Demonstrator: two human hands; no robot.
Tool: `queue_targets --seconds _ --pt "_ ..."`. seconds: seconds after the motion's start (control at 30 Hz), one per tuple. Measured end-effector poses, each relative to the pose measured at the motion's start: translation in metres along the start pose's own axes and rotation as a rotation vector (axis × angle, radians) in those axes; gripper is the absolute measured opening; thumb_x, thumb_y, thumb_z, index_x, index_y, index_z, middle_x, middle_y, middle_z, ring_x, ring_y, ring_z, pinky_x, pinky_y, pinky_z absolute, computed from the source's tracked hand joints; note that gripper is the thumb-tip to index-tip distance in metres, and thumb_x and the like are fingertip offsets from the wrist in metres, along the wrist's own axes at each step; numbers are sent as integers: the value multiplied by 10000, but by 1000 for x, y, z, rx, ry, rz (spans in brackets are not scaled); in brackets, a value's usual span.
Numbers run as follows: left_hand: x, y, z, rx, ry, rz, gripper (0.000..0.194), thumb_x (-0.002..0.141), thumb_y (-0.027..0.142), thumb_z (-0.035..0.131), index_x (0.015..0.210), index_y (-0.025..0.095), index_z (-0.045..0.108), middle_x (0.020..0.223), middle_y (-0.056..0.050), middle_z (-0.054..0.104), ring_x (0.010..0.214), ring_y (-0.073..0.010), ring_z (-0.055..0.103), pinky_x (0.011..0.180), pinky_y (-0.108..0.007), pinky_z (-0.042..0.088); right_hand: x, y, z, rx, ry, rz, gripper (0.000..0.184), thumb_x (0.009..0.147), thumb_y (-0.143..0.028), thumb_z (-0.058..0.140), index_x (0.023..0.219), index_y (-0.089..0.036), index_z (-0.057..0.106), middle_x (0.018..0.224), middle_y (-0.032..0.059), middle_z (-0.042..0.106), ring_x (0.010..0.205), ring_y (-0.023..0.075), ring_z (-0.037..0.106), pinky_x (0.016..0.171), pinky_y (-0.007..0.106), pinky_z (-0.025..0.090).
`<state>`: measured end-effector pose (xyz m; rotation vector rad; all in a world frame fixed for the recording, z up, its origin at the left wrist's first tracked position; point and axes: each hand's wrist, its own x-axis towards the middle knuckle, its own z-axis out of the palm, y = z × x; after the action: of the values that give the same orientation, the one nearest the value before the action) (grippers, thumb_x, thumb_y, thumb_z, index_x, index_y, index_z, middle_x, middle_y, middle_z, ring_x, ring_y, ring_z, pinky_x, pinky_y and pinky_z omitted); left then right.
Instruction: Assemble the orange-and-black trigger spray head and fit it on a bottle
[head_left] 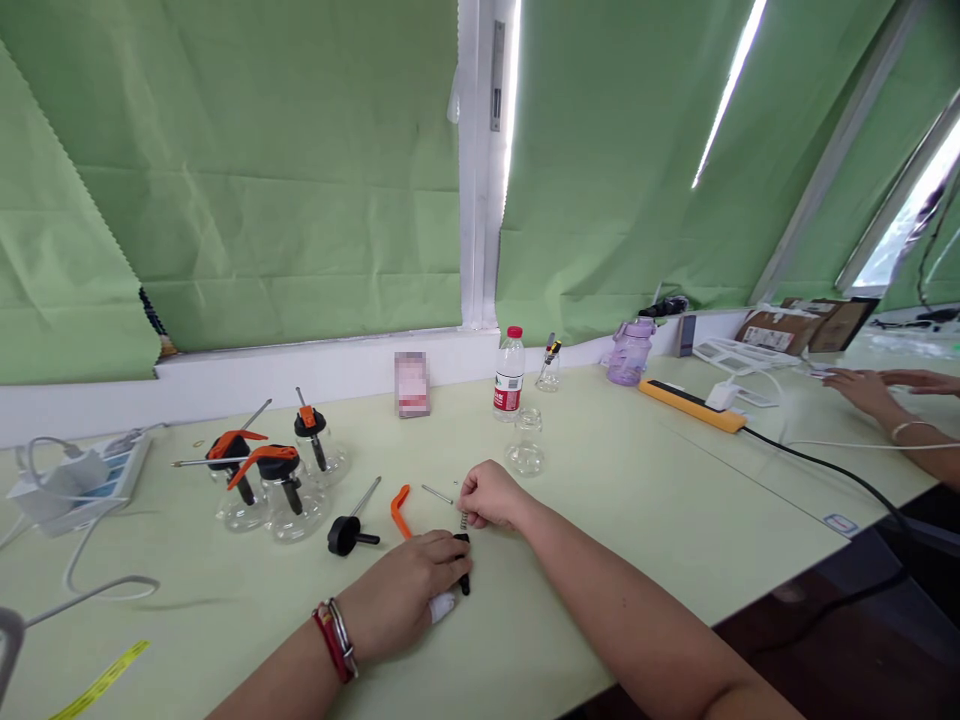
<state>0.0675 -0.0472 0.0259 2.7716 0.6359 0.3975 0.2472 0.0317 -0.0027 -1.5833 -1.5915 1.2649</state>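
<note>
Head view: right hand had its fingertips pinched together on a spring, just beyond the far end of a black tube that the left hand held low, fingers bent over it. Step in hand, by my judgement, was bringing spring and tube together, the next move seeming to call for a steady tube and a straight spring. Counted: one spring, one tube, one orange lever, one metal pin, one black cap, three capped jars left, one open jar beyond the right hand.

Table | orange lever | black cap | purple bottle | yellow power strip
</note>
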Motion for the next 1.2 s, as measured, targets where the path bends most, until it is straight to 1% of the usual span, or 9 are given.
queue_targets --seconds 0.17,0.27,0.47,0.63,0.77,0.9,1.03,1.2 --pt "0 -1 1 5 2 -1 339 869 219 465 1198 230 546 1117 -90 618 1099 -244 524 952 -377 431 2 3 1 -2 23 -55 82 677 -142 613 640 -163 543 478 -20 561 488 135 612 432 202 499" --pt "0 -2 1 11 -1 -6 345 869 218 461 1203 228 545 1132 -93 613 1102 -244 522 957 -379 430 2 5 2 -36 22 -99 68 677 -160 617 661 -169 552 507 -22 573 487 134 611 430 200 483" --pt "-1 -2 -1 24 -39 -38 371 859 207 465 1223 206 539 1186 -104 592 1118 -253 508 980 -395 416 -7 0 3 -281 8 -296 60 679 -191 633 703 -168 584 569 -16 609 494 105 593 470 185 424" --pt "-1 -3 0 14 -40 -48 383 850 206 482 1229 215 538 1181 -102 597 1134 -258 501 981 -397 417 -19 -12 -1 -426 23 -416 53 672 -189 654 697 -171 610 654 -4 633 579 97 568 519 185 391" --pt "-1 -4 1 15 -43 -50 390 841 196 493 1227 217 539 1176 -96 601 1140 -260 498 987 -404 413 -27 -18 -6 -472 -56 -445 45 671 -175 649 701 -169 615 680 -7 621 590 91 539 503 177 361" --pt "-1 -3 0 12 -34 -41 385 845 196 484 1226 222 537 1172 -94 603 1135 -259 502 981 -403 418 -30 -19 -10 -465 -128 -467 51 662 -140 634 694 -168 607 682 -18 609 581 80 525 494 167 358" --pt "-1 -1 0 18 -29 -31 375 859 208 465 1228 224 534 1163 -94 605 1128 -255 506 977 -398 419 -29 -18 -12 -466 -143 -475 52 657 -141 638 696 -164 611 687 -19 604 582 76 516 505 167 365" --pt "-2 0 -2 3 -10 -12 336 876 244 452 1195 221 556 1117 -98 621 1102 -252 518 951 -383 430 -30 -19 -13 -436 -144 -436 59 657 -153 651 708 -159 620 680 -14 614 585 80 529 507 167 365"
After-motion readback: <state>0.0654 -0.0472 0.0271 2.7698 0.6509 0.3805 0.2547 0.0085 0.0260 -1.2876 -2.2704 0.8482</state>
